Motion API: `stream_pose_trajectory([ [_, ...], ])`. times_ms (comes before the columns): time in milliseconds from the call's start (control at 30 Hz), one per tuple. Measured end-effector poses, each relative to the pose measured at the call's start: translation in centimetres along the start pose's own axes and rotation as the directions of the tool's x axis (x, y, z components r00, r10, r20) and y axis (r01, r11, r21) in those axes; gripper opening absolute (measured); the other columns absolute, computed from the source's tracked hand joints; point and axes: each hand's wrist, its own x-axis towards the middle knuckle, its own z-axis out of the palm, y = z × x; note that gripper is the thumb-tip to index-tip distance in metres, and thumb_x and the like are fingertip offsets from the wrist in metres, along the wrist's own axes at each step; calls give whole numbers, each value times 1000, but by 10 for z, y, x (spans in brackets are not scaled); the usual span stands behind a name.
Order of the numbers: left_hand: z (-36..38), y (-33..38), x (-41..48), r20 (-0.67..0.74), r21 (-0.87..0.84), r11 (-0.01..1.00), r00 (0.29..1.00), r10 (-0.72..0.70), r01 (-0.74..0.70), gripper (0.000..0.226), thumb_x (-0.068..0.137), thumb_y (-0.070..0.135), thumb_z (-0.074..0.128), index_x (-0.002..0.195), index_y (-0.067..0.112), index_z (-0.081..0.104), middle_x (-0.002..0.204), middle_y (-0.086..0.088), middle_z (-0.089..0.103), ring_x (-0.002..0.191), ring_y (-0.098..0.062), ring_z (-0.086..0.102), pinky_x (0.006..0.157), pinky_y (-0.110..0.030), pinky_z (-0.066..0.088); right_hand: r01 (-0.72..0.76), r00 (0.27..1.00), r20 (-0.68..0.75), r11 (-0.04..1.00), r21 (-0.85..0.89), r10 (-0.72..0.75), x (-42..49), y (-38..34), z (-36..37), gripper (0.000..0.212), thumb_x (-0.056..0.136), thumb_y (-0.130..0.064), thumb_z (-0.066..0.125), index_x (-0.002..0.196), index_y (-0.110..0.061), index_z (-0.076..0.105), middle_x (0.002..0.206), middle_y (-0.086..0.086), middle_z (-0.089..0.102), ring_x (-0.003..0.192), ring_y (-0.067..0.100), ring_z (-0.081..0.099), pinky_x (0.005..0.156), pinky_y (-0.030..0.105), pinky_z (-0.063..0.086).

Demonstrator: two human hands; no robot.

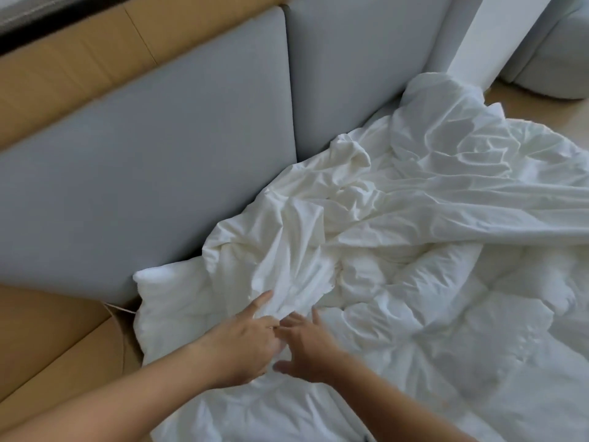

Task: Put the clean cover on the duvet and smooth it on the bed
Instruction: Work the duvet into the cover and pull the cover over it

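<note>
Your right hand (pixel 307 346) lies spread, holding nothing, while your left hand (pixel 245 342) curls, grip unclear, on the soft, likely light cover (pixel 296 244) bunched beside the headboard (pixel 143 186) atop the duvet (pixel 446 330); pinch its hem.

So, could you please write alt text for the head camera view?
A person's left hand and right hand touch a crumpled white duvet cover lying on a quilted duvet, beside grey padded panels.

The duvet cover (pixel 414 199) is thin, matt white cloth, heavily creased. The duvet (pixel 462 339) looks puffy and quilted. The headboard panels (pixel 143 154) are smooth, matt grey upholstery.
</note>
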Motion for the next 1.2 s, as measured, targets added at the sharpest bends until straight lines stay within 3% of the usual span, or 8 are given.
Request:
stream_pose_trajectory([
  [167,-21,-16,-25,-82,-170,985,996,27,-41,36,80,30,64,63,21,34,51,8,31,45,-13,31,100,-30,52,-247,966,13,915,319,256,-20,-90,30,40,96,-38,35,93,-11,65,94,16,72,88,40,64,84,49,52],
  [233,-11,-21,-23,-7,-297,955,1000,-10,8,11,88,27,57,89,16,60,82,2,59,75,-15,57,94,-31,50,-399,894,-23,819,413,448,-18,-96,40,23,97,-34,43,97,-19,61,101,10,71,92,34,65,81,44,54],
  [367,28,-29,-12,186,-279,960,982,21,32,38,91,14,54,129,17,57,132,0,55,118,-23,51,99,-37,47,-596,683,-54,598,536,728,-14,-77,47,44,95,-23,58,138,-15,52,136,4,57,123,22,55,104,30,42],
  [500,59,-17,17,212,-164,978,963,165,-131,60,83,10,68,139,15,50,145,2,44,134,-22,40,99,-41,47,-623,689,7,588,516,725,-7,-65,55,47,93,-19,64,139,-12,56,137,6,60,125,22,56,105,27,40],
  [733,83,0,50,403,85,964,894,197,-251,48,88,14,67,133,21,53,129,-4,56,119,-26,54,112,-48,32,-645,698,154,521,558,699,0,-57,95,55,88,-17,71,141,-21,56,124,1,67,114,16,61,98,23,45],
  [1000,80,-23,37,50,-109,939,942,332,-325,24,96,12,43,111,16,60,94,-1,66,100,-20,61,126,-43,3,-537,586,-317,650,538,746,0,-70,111,74,83,-31,78,149,-29,42,151,7,38,133,28,42,105,40,45],
  [1100,40,-30,18,-66,-597,785,985,159,-167,18,96,28,50,95,14,61,94,-3,68,89,-25,63,95,-39,47,-398,618,-487,780,483,617,-3,-79,85,52,88,-46,68,137,-30,59,152,-2,47,147,24,33,116,42,34],
  [1200,-10,-47,1,-52,-717,691,996,70,-86,28,94,32,55,73,14,54,67,2,58,61,-17,51,58,-33,40,-259,584,-496,727,636,642,-28,-101,42,25,91,-44,69,106,-25,75,114,-6,73,137,14,49,107,36,44],
])
